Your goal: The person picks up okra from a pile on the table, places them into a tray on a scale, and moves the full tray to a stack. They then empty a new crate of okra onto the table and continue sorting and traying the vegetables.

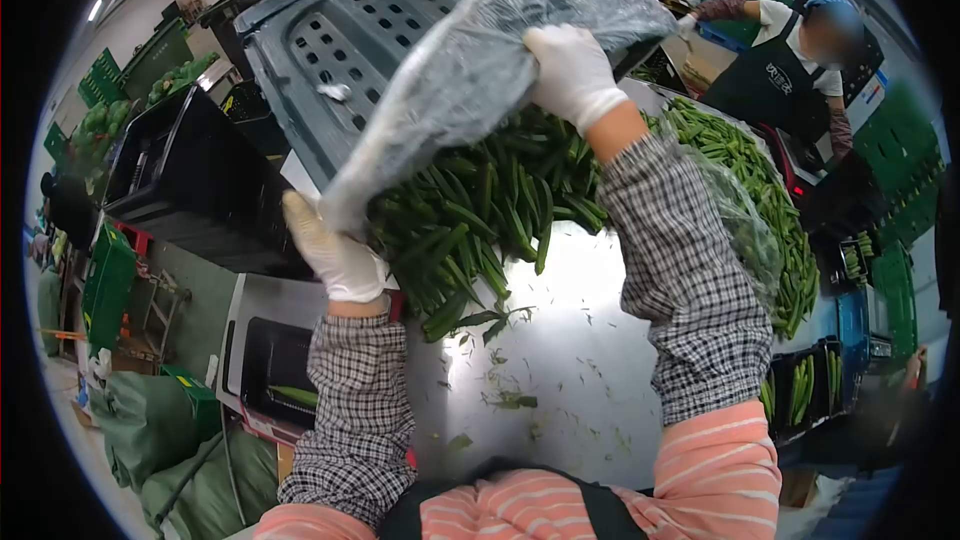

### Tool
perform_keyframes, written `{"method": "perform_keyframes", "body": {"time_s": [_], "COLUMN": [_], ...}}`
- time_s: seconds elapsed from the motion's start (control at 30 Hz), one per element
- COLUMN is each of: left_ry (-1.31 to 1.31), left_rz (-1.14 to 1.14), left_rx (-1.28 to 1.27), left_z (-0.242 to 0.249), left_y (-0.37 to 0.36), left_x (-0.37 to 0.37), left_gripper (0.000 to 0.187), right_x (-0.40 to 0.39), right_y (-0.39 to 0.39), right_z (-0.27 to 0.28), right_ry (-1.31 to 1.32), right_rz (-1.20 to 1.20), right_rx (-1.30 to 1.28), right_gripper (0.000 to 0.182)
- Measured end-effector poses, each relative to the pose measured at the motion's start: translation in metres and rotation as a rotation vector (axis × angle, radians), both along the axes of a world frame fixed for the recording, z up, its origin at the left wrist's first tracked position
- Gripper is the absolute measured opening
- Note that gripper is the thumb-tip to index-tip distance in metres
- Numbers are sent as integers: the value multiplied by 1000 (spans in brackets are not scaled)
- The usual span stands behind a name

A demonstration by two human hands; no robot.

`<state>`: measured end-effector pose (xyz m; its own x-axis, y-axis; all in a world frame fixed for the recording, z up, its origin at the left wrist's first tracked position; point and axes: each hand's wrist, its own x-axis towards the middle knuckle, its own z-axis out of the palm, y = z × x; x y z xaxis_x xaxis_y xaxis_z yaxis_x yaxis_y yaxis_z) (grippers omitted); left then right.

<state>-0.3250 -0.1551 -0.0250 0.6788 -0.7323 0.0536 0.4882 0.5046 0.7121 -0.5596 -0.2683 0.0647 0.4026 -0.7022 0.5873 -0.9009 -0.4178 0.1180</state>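
A grey plastic crate with a slotted bottom stands tipped up in front of me. Clear plastic liner bag hangs out of it. My right hand, in a white glove, is closed on the upper part of the bag. Low on the left, my gloved left hand is closed at the bag's bunched lower corner, beside the crate's edge; some of its fingers are hidden. Between and below my hands, a heap of dark green okra-like pods lies under the bag, on a shiny metal table.
More green pods spread along the table's right side, with clear plastic over part. A co-worker stands at far right. Black crates stand at left, green sacks at lower left. Filled black trays sit at right.
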Motion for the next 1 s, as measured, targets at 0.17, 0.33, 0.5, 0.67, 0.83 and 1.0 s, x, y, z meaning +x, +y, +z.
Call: {"method": "perform_keyframes", "body": {"time_s": [0.17,0.33,0.5,0.67,0.83,1.0], "left_ry": [447,-153,-311,-1031,-881,-270], "left_rz": [-491,-624,-624,-149,-86,-507], "left_rx": [-38,-110,-87,-54,75,-70], "left_z": [-39,-83,-112,-117,-90,-58], "left_y": [30,81,146,157,23,-59], "left_x": [0,-12,-37,-44,-50,-12], "left_gripper": [58,47,43,63,52,57], "right_x": [-43,-83,-110,-109,-142,-87], "right_y": [81,184,282,293,168,54], "right_z": [-32,-93,-176,-234,-236,-173], "right_ry": [-106,-184,-227,-773,-355,-201], "right_rz": [93,105,-113,-280,-457,-273], "right_rx": [-201,-246,-121,26,264,-97], "right_gripper": [19,20,45,45,40,38]}}
